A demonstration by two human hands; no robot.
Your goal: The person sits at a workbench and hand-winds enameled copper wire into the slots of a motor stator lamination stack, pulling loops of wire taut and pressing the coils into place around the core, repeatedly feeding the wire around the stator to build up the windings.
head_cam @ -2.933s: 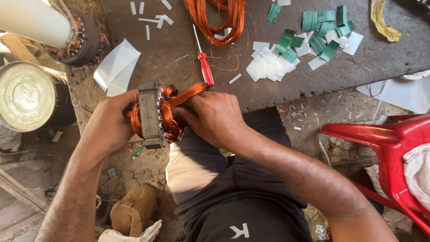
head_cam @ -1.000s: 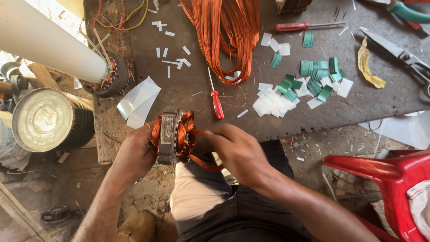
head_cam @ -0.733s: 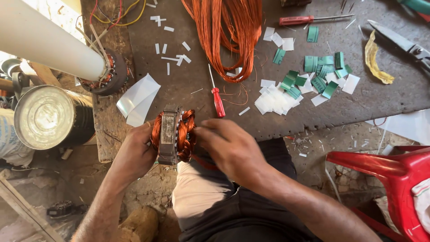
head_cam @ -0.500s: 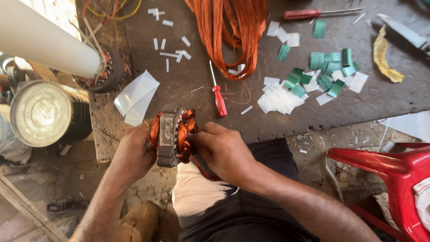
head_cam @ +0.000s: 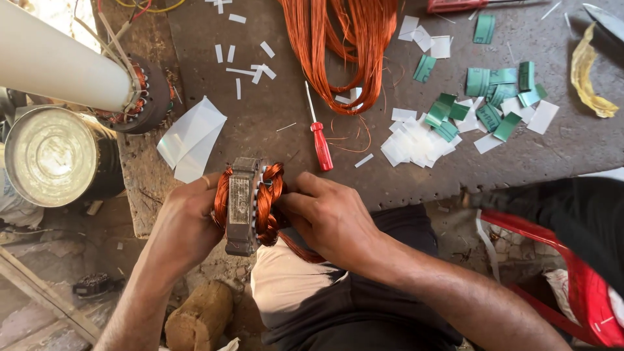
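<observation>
While both hands work at the near edge, the bench point(head_cam: 260, 123) is a worn dark slab, dusty, over a dirt floor with rubble. Daylight from 11 o'clock.

Stator point(head_cam: 246, 207) sits at frame centre-left, held above the lap, steel core edge-on with copper windings bulging either side. Left hand point(head_cam: 185, 224) grips its outer side, fingers wrapped round the core. Right hand point(head_cam: 331, 221) is clenched on the winding at the stator's 3 o'clock, thumb and fingers pinching copper.

Around it:
- red screwdriver point(head_cam: 318, 133) at 1 o'clock of the stator, lying on the bench, apart from both hands
- copper wire hank point(head_cam: 341, 45) at 12–1 o'clock
- white and green paper slips point(head_cam: 455, 110) at 2 o'clock
- folded white sheet point(head_cam: 192, 136) at 11 o'clock, just beside the stator
- white pipe point(head_cam: 58, 65) on a second wound stator point(head_cam: 146, 97) at 10 o'clock
- metal can point(head_cam: 55, 156) at 9 o'clock
- red plastic chair point(head_cam: 578, 286) at 4 o'clock, partly behind a dark blurred shape

Nothing between hands and stator.
</observation>
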